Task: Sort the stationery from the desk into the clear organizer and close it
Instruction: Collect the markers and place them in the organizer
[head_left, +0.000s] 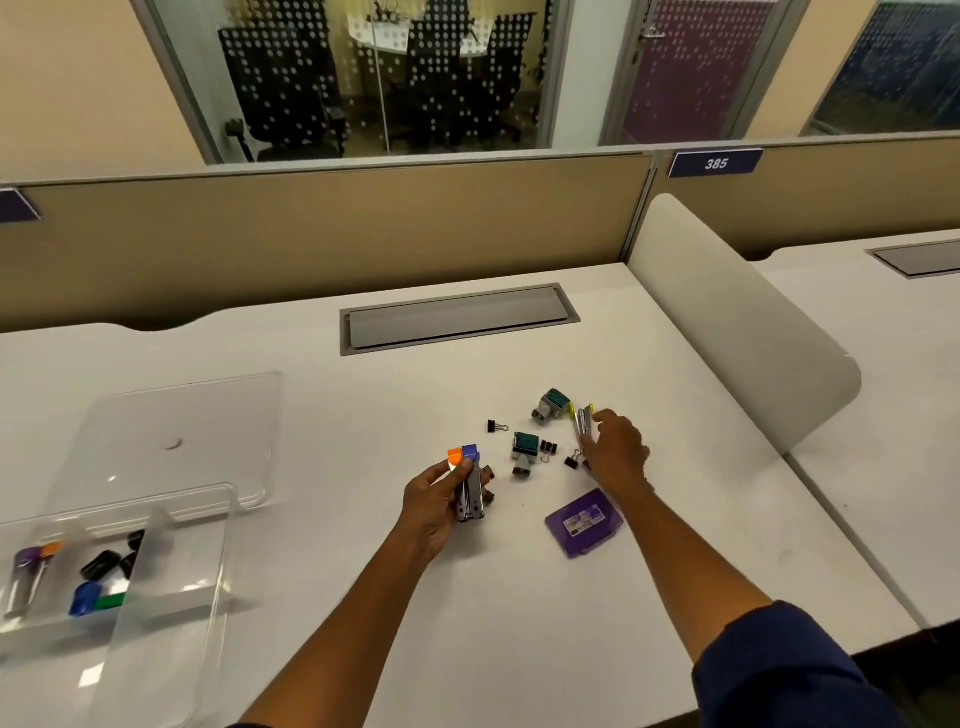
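My left hand is shut on two small staplers, one with an orange end and one with a blue end, held just above the desk. My right hand reaches to a yellow-ended stapler, fingers touching it; whether it grips it I cannot tell. Two grey-green stamps, several black binder clips and a purple staple box lie on the white desk. The clear organizer stands open at the left, holding several items.
The organizer's clear lid lies flat behind it. A grey cable hatch is set in the desk at the back. A white curved divider bounds the desk on the right, a beige partition behind.
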